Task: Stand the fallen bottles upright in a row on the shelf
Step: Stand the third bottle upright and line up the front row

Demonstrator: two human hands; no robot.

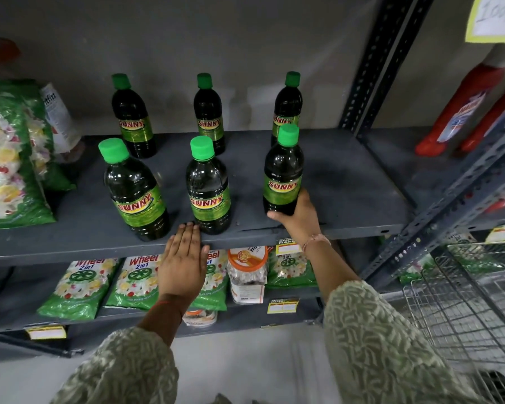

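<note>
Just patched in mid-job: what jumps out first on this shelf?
Six dark green-capped bottles stand upright in two rows of three on the grey shelf. The right hand grips the base of the front right bottle; the left hand lies flat at the shelf's front edge. Green detergent packs fill the shelf below.

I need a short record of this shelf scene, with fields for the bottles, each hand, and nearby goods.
bottles: six green-capped Sunny bottles, all upright, three in front, three behind
front right bottle: gripped at its base by the right hand
front middle bottle: standing free
left hand: open, flat, fingertips on the shelf edge, holding nothing
shelf below: green Wheel packets, a clear jar
far right: red bottles, wire basket
</note>
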